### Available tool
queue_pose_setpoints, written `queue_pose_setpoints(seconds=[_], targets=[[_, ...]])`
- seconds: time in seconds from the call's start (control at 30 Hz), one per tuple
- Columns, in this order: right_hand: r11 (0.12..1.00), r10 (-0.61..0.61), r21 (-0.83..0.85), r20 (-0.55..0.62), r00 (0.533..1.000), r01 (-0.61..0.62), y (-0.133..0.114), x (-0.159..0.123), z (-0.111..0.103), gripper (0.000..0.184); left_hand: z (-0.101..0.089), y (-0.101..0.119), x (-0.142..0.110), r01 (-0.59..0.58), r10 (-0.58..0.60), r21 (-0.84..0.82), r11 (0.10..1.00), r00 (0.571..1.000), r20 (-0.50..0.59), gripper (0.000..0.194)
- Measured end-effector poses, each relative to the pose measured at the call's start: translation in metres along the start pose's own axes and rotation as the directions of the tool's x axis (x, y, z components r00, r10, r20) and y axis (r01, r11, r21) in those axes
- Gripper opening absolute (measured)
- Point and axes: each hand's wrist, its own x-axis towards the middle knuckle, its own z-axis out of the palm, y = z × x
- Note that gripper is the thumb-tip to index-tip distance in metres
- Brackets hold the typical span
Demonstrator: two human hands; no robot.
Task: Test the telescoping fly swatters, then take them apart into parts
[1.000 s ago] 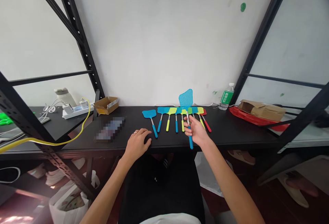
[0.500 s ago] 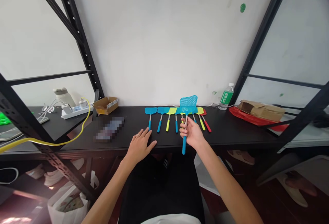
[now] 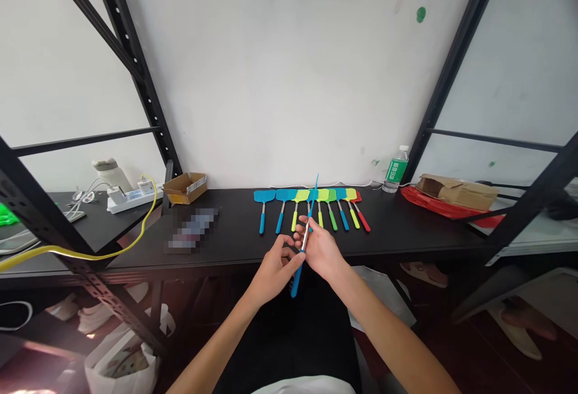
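Observation:
My right hand (image 3: 320,249) is shut on the metal shaft of a blue fly swatter (image 3: 303,243), which is tilted with its mesh head edge-on and pointing up and away. The swatter's blue handle (image 3: 296,279) sticks out below my fingers, over the table's front edge. My left hand (image 3: 274,272) is next to that handle, fingers apart, and I cannot tell if they touch it. Beyond both hands, a row of several fly swatters (image 3: 301,196) lies on the table, in blue, yellow-green and red.
The black tabletop (image 3: 235,219) holds a blurred flat object (image 3: 194,228) and a cardboard box (image 3: 185,188). A white power strip (image 3: 124,200) sits left, with a yellow cable. A green-labelled water bottle (image 3: 395,169) and a brown package on red material (image 3: 456,195) stand right.
The held swatter has rotated from face-on to edge-on and come lower, towards me. My left hand has moved right, off the table, to beside its handle.

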Motion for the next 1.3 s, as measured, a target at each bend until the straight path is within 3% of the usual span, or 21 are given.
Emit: queue_pose_setpoints(seconds=[0.17, 0.47, 0.73, 0.87, 1.03, 1.3], targets=[[0.999, -0.009, 0.043, 0.007, 1.0, 0.008, 0.013, -0.001, 0.0, 0.021, 0.001, -0.006, 0.001, 0.039, -0.039, -0.026, 0.999, 0.999, -0.025, 0.033], [0.999, 0.023, -0.023, -0.127, 0.992, -0.026, 0.015, -0.003, 0.001, 0.02, 0.008, -0.004, -0.002, 0.007, 0.008, 0.185, 0.983, 0.997, -0.077, 0.03], [0.998, -0.016, -0.065, -0.034, 0.999, 0.014, 0.022, -0.005, 0.002, 0.029, 0.008, 0.0, -0.003, -0.01, 0.024, 0.185, 0.983, 0.997, -0.077, 0.034], [1.0, -0.011, -0.018, -0.042, 0.999, 0.01, 0.021, -0.002, 0.0, 0.027, 0.007, 0.0, -0.002, -0.033, 0.041, 0.182, 0.983, 0.998, -0.045, 0.039], [0.998, 0.061, 0.032, -0.082, 0.995, -0.058, 0.016, 0.0, 0.001, 0.025, 0.003, 0.001, 0.001, -0.016, 0.016, 0.093, 0.996, 1.0, 0.005, 0.042], [0.993, 0.094, 0.082, -0.052, 0.994, -0.09, 0.011, 0.0, 0.003, 0.022, 0.004, -0.001, 0.005, 0.107, -0.09, -0.218, 0.97, 0.992, 0.086, 0.043]])
